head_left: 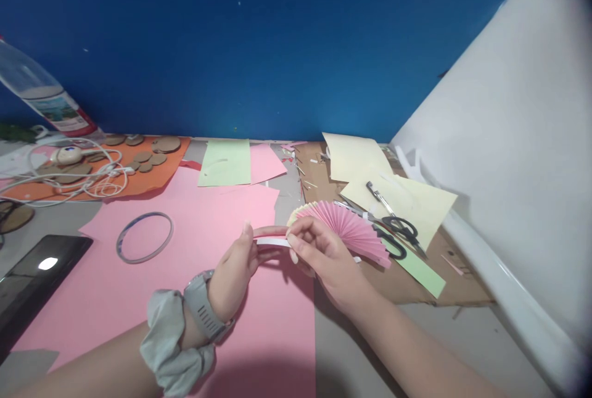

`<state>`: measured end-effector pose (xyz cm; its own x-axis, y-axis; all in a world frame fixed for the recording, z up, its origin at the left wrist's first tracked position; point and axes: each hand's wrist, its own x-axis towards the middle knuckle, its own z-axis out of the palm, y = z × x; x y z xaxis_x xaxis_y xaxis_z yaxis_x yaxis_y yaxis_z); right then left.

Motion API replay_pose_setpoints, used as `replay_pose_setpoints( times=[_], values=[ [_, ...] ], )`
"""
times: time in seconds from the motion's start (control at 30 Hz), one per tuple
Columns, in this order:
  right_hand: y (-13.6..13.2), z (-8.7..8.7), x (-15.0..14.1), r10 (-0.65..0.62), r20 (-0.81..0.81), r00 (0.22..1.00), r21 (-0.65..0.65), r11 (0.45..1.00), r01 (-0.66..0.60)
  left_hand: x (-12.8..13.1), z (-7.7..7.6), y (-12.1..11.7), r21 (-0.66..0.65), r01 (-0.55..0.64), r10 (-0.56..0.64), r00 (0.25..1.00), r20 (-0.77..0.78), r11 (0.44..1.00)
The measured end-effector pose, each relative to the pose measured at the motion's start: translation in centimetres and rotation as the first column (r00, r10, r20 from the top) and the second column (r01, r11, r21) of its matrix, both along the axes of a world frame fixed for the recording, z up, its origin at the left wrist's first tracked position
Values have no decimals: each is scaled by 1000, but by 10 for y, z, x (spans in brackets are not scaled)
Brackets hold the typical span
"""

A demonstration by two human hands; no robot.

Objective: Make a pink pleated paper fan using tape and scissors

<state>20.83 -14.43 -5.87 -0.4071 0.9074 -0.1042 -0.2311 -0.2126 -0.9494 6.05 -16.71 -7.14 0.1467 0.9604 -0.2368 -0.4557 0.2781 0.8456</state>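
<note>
Between my two hands is a narrow white strip (272, 242), with a thin red edge showing behind it. My left hand (237, 268) grips its left end between thumb and fingers, a watch and a grey scrunchie on that wrist. At the other end, my right hand (326, 256) pinches the strip with thumb and fingertips. Just beyond the right hand lies a pleated pink paper fan (354, 231) with a pale yellow part at its left. Under the hands spreads a large pink sheet (203, 213). Scissors (400, 228) and a pen (379, 196) lie right of the fan.
A grey ring (121, 248) lies on the pink sheet, left of my hands. A black phone-like slab (41, 281), white cable (99, 185), cardboard discs (165, 144) and a bottle (55, 108) are farther left. Cream sheets (356, 160) rest on cardboard (462, 287) at right.
</note>
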Motion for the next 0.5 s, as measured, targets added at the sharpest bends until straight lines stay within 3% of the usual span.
replay_pose_setpoints(
  times=[0.27,0.5],
  values=[
    [0,2,0,-44,-75,996,-125,992,34,3,8,0,157,150,-123,978,-167,976],
    [1,-2,-1,-12,-152,988,-175,984,-15,1,9,2,209,93,-23,950,-313,973]
  ],
)
